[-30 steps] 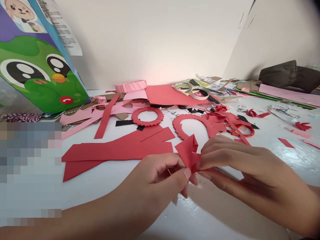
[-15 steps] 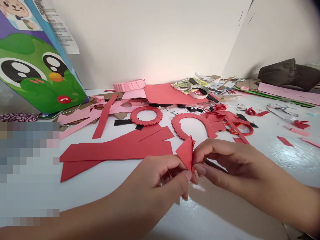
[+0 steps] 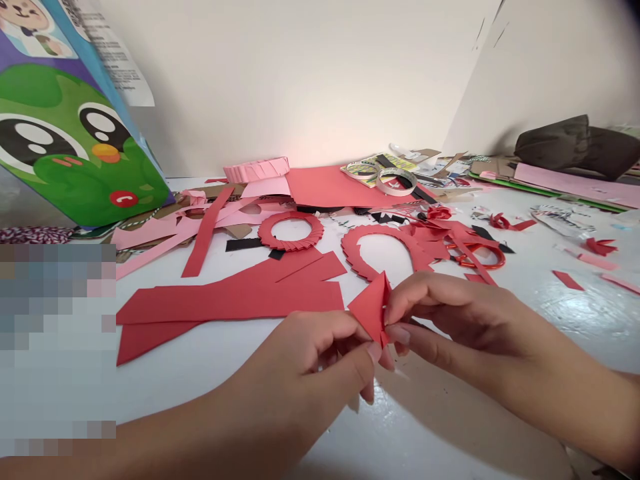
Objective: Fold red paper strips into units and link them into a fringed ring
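Between both hands is a small piece of folded red paper, its point turned up and a crease along its right side. My left hand pinches the lower corner between thumb and fingers. At the right edge, the thumb and index finger of my right hand grip the fold. Just beyond lies a curved strip of pleated red paper, with a closed red paper ring to its left. Flat red paper strips lie on the table left of the folded piece.
Rolls of tape sit on red sheets at the back. Red-handled scissors lie partly under scraps at right. A green cartoon box stands at left, and a pink pleated ring near the wall. Paper scraps are scattered around.
The folded red paper has turned slightly, so its right-hand fold shows a little wider. The thumb and fingers of my right hand have shifted slightly along that edge. My left hand stays almost still.
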{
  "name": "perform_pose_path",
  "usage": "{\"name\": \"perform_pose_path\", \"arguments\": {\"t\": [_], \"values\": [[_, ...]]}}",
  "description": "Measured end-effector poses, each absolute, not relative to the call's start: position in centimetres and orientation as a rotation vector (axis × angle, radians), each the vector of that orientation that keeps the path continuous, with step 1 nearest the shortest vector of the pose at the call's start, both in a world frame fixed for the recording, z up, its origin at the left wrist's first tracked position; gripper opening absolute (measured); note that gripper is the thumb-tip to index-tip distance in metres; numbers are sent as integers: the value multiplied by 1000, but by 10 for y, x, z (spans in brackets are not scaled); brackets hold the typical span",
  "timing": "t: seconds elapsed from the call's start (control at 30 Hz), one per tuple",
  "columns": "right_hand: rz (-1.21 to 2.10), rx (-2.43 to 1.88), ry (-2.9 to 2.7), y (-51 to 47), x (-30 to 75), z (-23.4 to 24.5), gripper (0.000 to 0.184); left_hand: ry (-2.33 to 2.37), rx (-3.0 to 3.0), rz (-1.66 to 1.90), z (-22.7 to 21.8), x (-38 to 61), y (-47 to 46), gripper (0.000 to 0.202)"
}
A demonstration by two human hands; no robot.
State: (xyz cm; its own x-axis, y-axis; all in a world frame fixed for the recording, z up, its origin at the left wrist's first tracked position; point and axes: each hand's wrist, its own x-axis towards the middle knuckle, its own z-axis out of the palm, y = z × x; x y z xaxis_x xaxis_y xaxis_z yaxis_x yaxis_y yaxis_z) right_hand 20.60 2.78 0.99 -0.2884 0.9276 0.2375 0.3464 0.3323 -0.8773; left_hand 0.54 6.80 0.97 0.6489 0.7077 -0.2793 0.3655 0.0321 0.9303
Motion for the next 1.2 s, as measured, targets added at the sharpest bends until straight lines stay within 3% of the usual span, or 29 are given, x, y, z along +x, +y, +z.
{"name": "perform_pose_path", "arguments": {"t": [0.23,1.2], "values": [[819,-1208,-1844,29,207,11,6,959,1489,381,14,7,66,24],[814,-1304,-1917,29,204,11,14,1022,1585,328,14,7,65,26]]}}
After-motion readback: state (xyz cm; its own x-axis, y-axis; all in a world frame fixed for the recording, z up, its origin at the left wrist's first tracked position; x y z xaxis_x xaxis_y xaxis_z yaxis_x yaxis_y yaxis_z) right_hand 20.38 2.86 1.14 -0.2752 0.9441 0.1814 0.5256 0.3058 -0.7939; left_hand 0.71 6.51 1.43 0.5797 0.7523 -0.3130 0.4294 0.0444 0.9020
